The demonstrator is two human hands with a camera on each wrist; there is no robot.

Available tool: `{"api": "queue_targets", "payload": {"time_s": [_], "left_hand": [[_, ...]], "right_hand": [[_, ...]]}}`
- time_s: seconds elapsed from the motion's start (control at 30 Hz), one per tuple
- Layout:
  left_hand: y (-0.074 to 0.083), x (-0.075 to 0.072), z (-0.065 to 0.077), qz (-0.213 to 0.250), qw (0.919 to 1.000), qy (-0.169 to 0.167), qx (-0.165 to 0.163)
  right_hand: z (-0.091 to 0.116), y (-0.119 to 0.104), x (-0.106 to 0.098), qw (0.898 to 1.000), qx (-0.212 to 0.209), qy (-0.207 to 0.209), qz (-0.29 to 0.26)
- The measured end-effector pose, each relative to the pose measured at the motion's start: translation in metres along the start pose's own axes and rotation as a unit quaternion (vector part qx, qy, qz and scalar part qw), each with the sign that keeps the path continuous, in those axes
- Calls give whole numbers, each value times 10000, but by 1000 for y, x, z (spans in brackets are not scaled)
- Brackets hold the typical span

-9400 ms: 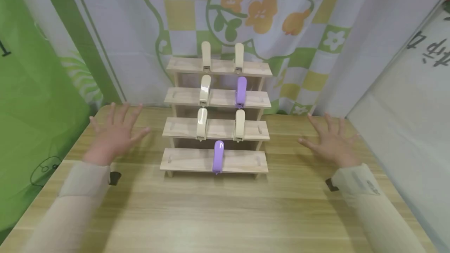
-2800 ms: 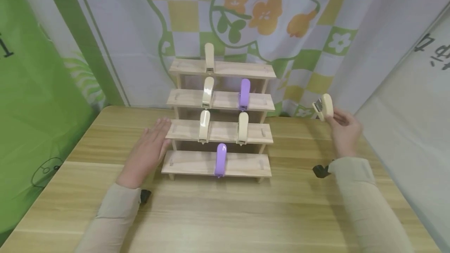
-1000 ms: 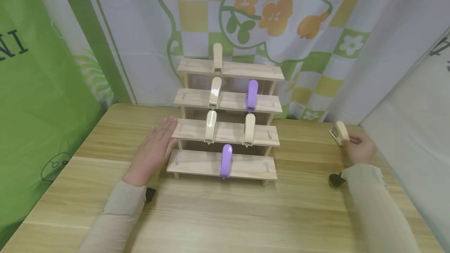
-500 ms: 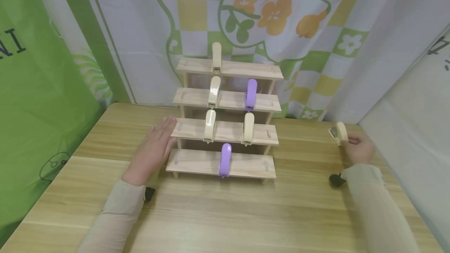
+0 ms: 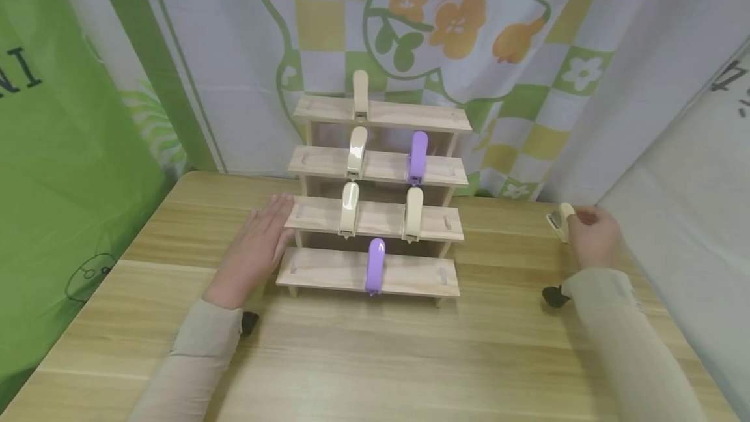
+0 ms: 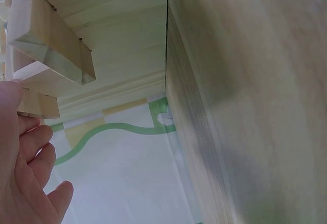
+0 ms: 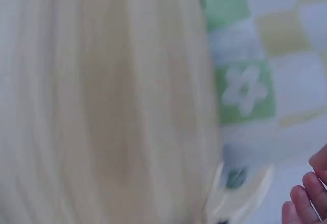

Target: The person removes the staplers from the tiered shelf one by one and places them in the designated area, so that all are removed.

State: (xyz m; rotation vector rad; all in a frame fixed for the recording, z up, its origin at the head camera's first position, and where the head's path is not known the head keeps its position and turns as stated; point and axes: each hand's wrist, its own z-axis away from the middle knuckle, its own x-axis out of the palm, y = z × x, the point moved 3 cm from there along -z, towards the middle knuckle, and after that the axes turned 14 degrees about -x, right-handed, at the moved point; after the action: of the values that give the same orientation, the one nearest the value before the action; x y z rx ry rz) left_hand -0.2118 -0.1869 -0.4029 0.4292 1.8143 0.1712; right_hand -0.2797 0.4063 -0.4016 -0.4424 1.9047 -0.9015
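In the head view, a four-tier wooden stand [image 5: 328,270] is set on a wood-grain worktop [image 5: 351,357] at the centre of the frame. Six staplers [image 5: 357,152] are carried on it: one cream on the top tier, one cream and one purple on the second, two cream on the third, one purple on the lowest. The far-right stapler [image 5: 564,221], cream as well, is placed on the worktop near the right edge of the frame, just beside the right hand [image 5: 594,238]. The stand's left side is touched at the third tier by the left hand [image 5: 250,253], its fingers kept together, its grip relaxed and nothing held. A patterned curtain [image 5: 457,25] is hung behind, and a green cloth [image 5: 58,168] is seen at the left edge. In the left wrist view, the left hand is shown at lower left, its slightly bent fingers set against the stand. In the blurred right wrist view, the far-right stapler is seen at the bottom, right of centre; a gap is left between it and the fingers at lower right, so nothing is held in the right hand's loose grip.
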Motion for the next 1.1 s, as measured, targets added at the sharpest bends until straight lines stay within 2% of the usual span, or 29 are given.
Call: {"api": "queue_targets", "payload": {"time_s": [0.17, 0.33, 0.43, 0.57, 0.67, 0.9, 1.0, 1.1], "left_hand": [[0, 0, 0, -15, 10000, -9, 15], [0, 0, 0, -2, 10000, -9, 24], [0, 0, 0, 1, 10000, -6, 16], [-1, 1, 0, 1, 10000, -7, 14], [-1, 1, 0, -3, 10000, -7, 7], [-1, 1, 0, 53, 10000, 18, 20], [-1, 1, 0, 65, 10000, 20, 18], [0, 1, 0, 50, 10000, 6, 17]], "right_hand": [[5, -29, 4, 9967, -395, 476, -525], [18, -75, 9, 9881, -1062, 456, -1015], [29, -109, 13, 9762, -1666, 493, -1301], [42, -146, 20, 9548, -2448, 559, -1594], [51, -170, 24, 9410, -2808, 506, -1821], [65, -218, 31, 9205, -3073, 99, -2412], [68, -236, 37, 9087, -3178, -106, -2706], [71, -253, 42, 9019, -3207, -276, -2881]]}}
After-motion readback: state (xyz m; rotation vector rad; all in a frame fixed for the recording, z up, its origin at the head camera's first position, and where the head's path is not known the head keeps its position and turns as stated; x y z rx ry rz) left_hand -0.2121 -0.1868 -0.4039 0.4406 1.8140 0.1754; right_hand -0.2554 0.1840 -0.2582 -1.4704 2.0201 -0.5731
